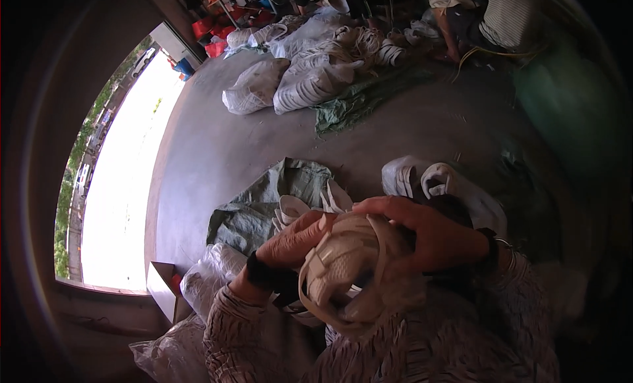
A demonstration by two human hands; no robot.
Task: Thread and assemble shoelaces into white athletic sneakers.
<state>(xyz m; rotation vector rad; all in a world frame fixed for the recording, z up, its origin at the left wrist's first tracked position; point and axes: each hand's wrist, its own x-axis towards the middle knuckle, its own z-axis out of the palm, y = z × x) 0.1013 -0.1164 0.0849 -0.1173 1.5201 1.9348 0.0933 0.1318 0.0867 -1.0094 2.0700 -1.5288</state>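
Note:
Close in front of my body I hold a beige bundle of curved, nested pieces. It has a mesh-like surface and a ring-shaped opening, and looks like shoe uppers, though the kind is not certain. My left hand is closed on its upper left side, with the thumb toward the top. Over its upper right side curls my right hand, some of its fingers hidden behind the bundle. Just beyond my left hand, several loose white curved pieces lie on a green woven sheet.
White rolled pieces in clear plastic lie beyond my right hand. Plastic bags sit at my left, beside a white box. Farther off, filled bags pile up on the floor. Another person sits at the far right.

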